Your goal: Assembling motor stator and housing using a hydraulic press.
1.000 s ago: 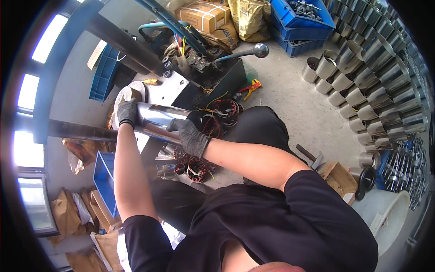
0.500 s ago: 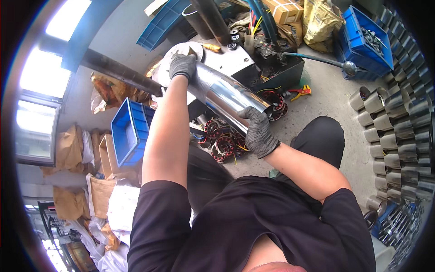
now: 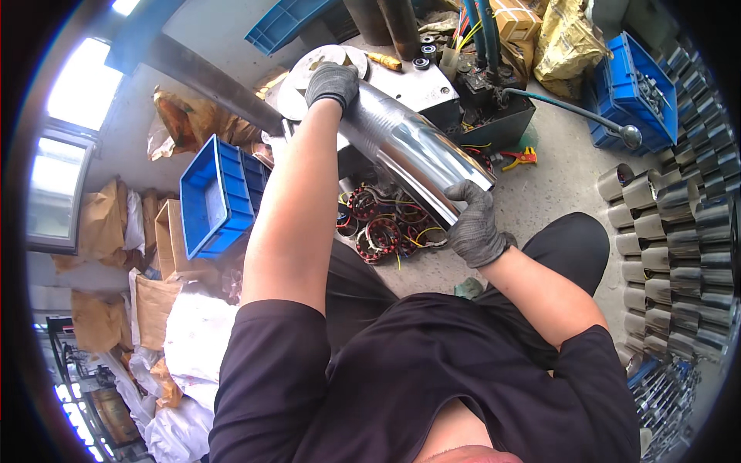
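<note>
A wide, shiny metal tube (image 3: 421, 143) lies aslant between my gloved hands, its far end over a round grey plate (image 3: 297, 89) on the bench. My left hand (image 3: 332, 83), in a dark grey glove, is closed over the tube's far end. At the near end my right hand (image 3: 475, 224), gloved alike, grips the rim with the thumb on top. Below the tube, several motor stators (image 3: 380, 235) with red-and-black windings and coloured wires sit on the floor.
Yellow-and-red wire strippers (image 3: 519, 158) lie right of the tube. A lever with a ball end (image 3: 629, 136) juts out beyond them. At left stands a blue crate (image 3: 207, 202); another blue bin (image 3: 617, 116) holds metal parts. Stacked metal cylinders (image 3: 648, 224) line the right side.
In the view, the tube and both hands have shifted a little right; the right hand sits slightly lower. My grip looks the same. The background has shifted too, as the head view turned.
</note>
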Action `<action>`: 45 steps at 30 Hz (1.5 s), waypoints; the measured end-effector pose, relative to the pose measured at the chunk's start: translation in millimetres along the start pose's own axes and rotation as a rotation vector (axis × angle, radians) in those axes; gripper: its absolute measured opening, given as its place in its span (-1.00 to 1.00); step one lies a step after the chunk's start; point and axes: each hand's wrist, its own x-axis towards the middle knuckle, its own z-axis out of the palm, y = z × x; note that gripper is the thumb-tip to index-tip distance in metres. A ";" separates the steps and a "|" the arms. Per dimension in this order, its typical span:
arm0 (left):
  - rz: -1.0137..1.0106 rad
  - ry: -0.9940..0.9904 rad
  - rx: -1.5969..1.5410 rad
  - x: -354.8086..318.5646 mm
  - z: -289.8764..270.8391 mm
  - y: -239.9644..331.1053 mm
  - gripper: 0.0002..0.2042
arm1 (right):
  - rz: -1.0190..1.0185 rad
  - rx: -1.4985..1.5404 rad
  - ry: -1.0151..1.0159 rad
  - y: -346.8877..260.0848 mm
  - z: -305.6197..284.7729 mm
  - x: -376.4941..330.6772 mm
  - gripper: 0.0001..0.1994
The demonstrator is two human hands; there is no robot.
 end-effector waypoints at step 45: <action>0.174 -0.022 -0.169 44.0 19.1 -57.3 -0.44 | -0.077 -1.443 1.535 -46.5 -497.3 -203.6 -0.37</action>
